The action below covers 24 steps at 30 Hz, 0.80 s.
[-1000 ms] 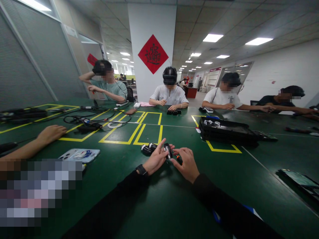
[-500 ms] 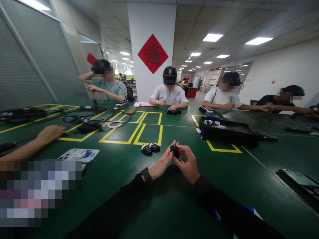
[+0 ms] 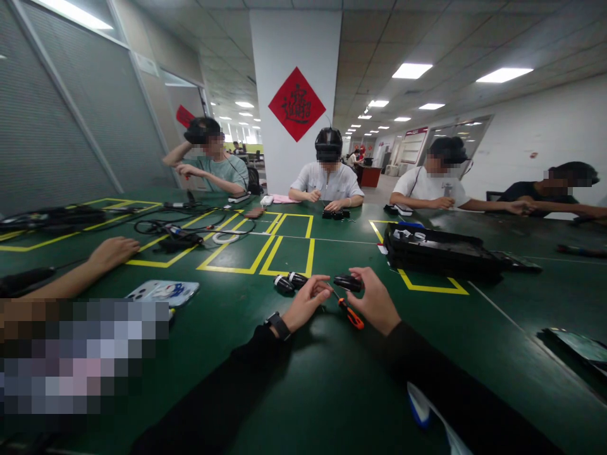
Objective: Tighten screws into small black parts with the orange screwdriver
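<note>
Head view: the black oval piece (image 3: pixel 348 282) is now held in the right grip (image 3: pixel 378 304) alone, pinched crosswise between thumb and fingers and raised off the worktop (image 3: pixel 303 392). A second ago it was supported in the left grip (image 3: pixel 307 303); half a second ago it was turned end-on and steadied by both. The left grip has since been drawn away from it. Its fingers are half curled just beside the piece's near-left end, and whether anything small is pinched between them cannot be told.

The orange-and-black screwdriver (image 3: pixel 351 314), mostly covered by the right grip before, has been brought into plain sight. It is seen below the held piece, between the two grips, with its shaft pointed at the left fingertips; whether it is touched by them is unclear. Just beyond the left grip, two black-and-white oval pieces (image 3: pixel 291 282) are left lying side by side on the worktop, undisturbed.

By this change the handling of the piece seems to have been passed to one side, with the left grip apparently freed from supporting it.
</note>
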Each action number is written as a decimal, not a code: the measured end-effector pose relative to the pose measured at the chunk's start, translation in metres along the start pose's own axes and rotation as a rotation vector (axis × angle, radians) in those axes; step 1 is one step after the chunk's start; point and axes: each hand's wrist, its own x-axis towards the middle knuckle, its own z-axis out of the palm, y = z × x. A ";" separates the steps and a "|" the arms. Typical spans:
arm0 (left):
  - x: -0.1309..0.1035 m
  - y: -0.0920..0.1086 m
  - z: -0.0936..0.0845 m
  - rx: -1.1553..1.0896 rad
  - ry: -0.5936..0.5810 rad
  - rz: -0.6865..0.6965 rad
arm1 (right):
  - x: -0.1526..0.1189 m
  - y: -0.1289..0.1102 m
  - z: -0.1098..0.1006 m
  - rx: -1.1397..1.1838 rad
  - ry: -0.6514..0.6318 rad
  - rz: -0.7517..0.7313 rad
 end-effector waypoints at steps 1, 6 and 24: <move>0.000 -0.001 -0.003 0.054 0.019 -0.011 | 0.003 0.011 -0.009 -0.045 -0.051 0.009; -0.001 -0.012 -0.008 0.389 0.085 -0.004 | -0.012 0.101 -0.068 -0.278 -0.096 0.182; -0.015 -0.015 -0.004 0.775 0.081 -0.055 | -0.108 0.249 -0.170 -0.265 0.168 0.779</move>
